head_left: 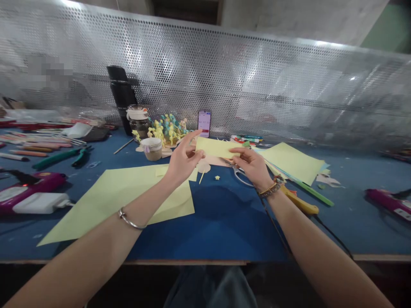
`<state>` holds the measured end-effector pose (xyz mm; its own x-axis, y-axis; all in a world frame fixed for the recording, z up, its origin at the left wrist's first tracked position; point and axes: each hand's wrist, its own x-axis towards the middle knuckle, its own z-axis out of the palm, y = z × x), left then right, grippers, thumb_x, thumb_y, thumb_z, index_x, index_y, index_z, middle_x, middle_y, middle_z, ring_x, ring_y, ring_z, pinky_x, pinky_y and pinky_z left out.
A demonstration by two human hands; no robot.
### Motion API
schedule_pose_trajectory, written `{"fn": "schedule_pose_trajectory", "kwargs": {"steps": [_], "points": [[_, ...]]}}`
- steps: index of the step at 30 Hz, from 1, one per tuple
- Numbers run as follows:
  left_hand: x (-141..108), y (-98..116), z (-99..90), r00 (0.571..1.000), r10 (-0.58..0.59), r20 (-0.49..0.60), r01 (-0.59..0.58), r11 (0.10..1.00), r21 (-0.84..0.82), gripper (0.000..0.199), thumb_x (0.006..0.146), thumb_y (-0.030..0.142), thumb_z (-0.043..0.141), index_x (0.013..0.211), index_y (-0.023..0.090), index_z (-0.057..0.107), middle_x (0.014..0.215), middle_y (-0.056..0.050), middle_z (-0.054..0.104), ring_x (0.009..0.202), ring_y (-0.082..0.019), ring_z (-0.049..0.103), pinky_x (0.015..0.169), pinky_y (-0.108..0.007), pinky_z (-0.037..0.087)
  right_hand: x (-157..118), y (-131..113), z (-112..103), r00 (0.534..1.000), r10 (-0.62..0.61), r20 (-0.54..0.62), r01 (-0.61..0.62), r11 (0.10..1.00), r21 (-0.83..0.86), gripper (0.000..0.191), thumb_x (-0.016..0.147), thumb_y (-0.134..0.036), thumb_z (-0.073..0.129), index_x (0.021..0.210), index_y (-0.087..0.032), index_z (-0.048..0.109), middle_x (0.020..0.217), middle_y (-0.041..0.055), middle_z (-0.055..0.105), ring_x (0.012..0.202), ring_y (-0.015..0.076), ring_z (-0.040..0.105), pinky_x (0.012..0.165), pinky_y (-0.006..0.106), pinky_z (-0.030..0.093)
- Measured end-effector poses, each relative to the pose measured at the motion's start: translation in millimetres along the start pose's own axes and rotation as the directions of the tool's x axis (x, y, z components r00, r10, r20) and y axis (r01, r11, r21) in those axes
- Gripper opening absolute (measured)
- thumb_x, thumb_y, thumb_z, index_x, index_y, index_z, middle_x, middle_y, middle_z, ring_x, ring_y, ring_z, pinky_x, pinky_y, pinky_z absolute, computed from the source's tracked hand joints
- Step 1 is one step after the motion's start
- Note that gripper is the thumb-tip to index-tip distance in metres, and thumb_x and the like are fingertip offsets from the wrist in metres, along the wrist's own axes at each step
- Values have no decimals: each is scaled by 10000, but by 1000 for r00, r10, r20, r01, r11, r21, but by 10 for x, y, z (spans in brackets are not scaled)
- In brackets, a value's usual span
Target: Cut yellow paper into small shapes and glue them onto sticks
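Observation:
Both hands hold a small rectangle of pale yellow-green paper (216, 147) above the blue mat. My right hand (252, 164) pinches its right end, while my left hand (184, 160) has the left end between thumb and fingers, with the other fingers spread upward. Steel scissors (236, 175) lie on the mat just under my right hand, their handles partly hidden. A large sheet of the same paper (112, 205) lies beneath my left forearm. A stack of coloured paper (292, 162) sits right of my right hand.
A perforated metal screen (205, 72) stands behind the blue mat (224, 222). Along it are a black flask (122, 96), a glass jar (138, 122), a phone (204, 123) and yellow-blue paper models (167, 128). Pens, pliers, glue guns and a yellow-handled tool (302, 203) lie around.

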<state>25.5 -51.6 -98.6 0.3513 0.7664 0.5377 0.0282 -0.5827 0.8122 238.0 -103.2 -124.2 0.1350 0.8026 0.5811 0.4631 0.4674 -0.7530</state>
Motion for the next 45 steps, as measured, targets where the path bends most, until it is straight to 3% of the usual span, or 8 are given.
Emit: {"fn": "schedule_pose_trajectory", "kwargs": {"steps": [7,12,16,20,24,27,38,45], "points": [[210,-29,-301,987,-114,-113,127,985,115,300,770,325,613,1040,196,646,971,-66,683,873,-189,640,761,-292,512,34,96,-35,992,94,-85,-101,991,-88,280,767,-263,571,996,-139,673,798,58,663,666,146,599,604,292,511],[335,4,-637,967,-156,-200,195,962,191,330,778,349,592,1051,173,646,1010,-80,680,857,-184,634,703,-279,503,69,227,-70,984,146,-98,-162,970,-183,296,751,-245,556,998,-140,682,813,68,687,637,150,611,605,303,520],[374,-10,-1006,981,-193,-23,179,844,505,336,761,375,611,1021,173,676,957,-57,704,834,-180,614,705,-255,456,72,236,-75,985,140,-95,-158,962,-221,293,740,-245,561,982,-144,691,802,66,688,640,156,610,619,308,519],[328,-225,-1247,906,-379,187,107,633,767,322,710,417,653,917,178,713,914,-30,723,825,-185,603,722,-233,414,64,203,-55,985,146,-89,-164,957,-241,299,735,-239,557,982,-143,693,764,54,683,595,144,591,621,305,503],[245,-510,-1218,853,-440,282,79,642,763,350,666,464,667,891,200,715,970,-42,715,853,-215,621,698,-234,402,62,199,-46,984,164,-68,-176,943,-282,291,730,-225,552,967,-143,698,742,47,683,562,134,576,618,298,492],[239,-623,-1150,857,-439,271,79,632,771,360,567,468,709,815,208,720,897,-61,714,806,-239,626,641,-255,388,59,211,-45,986,162,-41,-167,940,-297,271,732,-229,556,940,-140,705,740,51,689,556,134,573,609,294,492],[273,-662,-1113,830,-481,281,123,649,751,382,525,404,681,848,199,675,871,-66,703,808,-239,629,643,-253,412,54,198,-42,993,115,-14,-114,946,-302,234,738,-218,563,909,-157,712,834,59,718,599,138,584,633,297,489],[300,-572,-1085,799,-517,306,56,572,819,416,568,420,646,908,185,688,877,-77,702,791,-235,630,625,-242,393,53,179,-30,995,100,8,-94,955,-282,231,756,-204,550,923,-165,703,900,62,718,655,146,612,673,298,489]]}}
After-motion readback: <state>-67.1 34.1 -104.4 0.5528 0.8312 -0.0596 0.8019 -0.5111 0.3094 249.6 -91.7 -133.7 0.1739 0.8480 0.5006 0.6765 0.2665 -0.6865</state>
